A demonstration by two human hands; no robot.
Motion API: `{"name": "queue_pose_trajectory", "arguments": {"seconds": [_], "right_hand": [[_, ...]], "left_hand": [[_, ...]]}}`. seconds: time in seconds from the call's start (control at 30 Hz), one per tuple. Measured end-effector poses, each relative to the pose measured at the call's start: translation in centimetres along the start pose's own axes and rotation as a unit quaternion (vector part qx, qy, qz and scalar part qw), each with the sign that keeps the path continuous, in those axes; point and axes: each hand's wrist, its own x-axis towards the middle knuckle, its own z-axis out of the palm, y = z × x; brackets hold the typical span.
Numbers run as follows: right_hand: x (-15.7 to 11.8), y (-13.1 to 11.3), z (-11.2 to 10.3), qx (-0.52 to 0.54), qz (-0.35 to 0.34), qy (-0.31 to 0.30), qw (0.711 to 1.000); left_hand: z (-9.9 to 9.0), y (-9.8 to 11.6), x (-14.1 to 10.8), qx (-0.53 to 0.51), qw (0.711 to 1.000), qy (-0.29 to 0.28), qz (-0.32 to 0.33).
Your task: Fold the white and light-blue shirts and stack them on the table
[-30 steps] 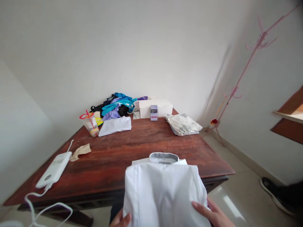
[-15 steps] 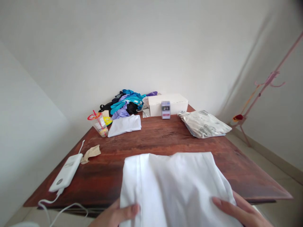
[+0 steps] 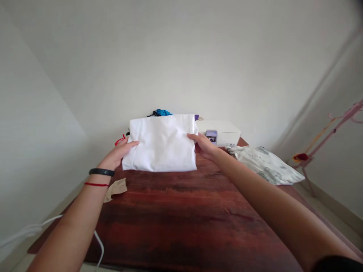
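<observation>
Both arms reach forward across the dark red wooden table (image 3: 176, 226), holding up a folded white cloth garment (image 3: 163, 145). Its exact kind does not show. My left hand (image 3: 120, 151) grips the left edge, thumb on the near face and fingers behind. On the right edge, my right hand (image 3: 202, 144) pinches the cloth the same way. The garment is raised over the far part of the table and covers most of the clothes pile behind it. Whether it touches what lies beneath cannot be seen.
At the back stand a white box (image 3: 227, 130) and a small purple package (image 3: 211, 136). A patterned white cloth bundle (image 3: 263, 164) lies at the right. A beige scrap (image 3: 117, 188) and a white cable (image 3: 99, 241) are near my left arm. A pink rack (image 3: 326, 139) stands beyond the right edge.
Both hands have carried the white garment forward and slightly left, from the near edge to the far side of the table. It now hides the other folded white cloth and most of the clothes pile.
</observation>
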Motion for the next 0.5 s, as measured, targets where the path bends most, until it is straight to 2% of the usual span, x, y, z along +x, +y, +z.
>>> {"name": "queue_pose_trajectory", "arguments": {"seconds": [0.1,0.2,0.27,0.33,0.43,0.5], "right_hand": [[3.5,4.1,-0.4,-0.078,0.096,0.042,0.991],[3.2,9.1,-0.7,-0.115,0.134,0.049,0.983],[2.0,11.5,-0.9,-0.129,0.122,0.061,0.982],[0.3,12.8,-1.2,-0.135,0.104,0.07,0.983],[-3.1,13.0,-2.2,-0.143,0.078,0.062,0.985],[-6.1,12.7,-3.2,-0.148,0.059,0.024,0.987]], "left_hand": [[1.5,-2.0,0.7,0.138,0.99,0.029,0.015],[4.1,-4.0,-1.7,0.297,0.952,-0.017,0.065],[5.8,-4.7,-3.8,0.343,0.934,-0.064,0.081],[7.3,-4.6,-5.5,0.357,0.924,-0.098,0.098],[9.4,-3.4,-7.2,0.352,0.915,-0.134,0.145],[11.0,-2.3,-8.2,0.334,0.912,-0.158,0.179]]}}
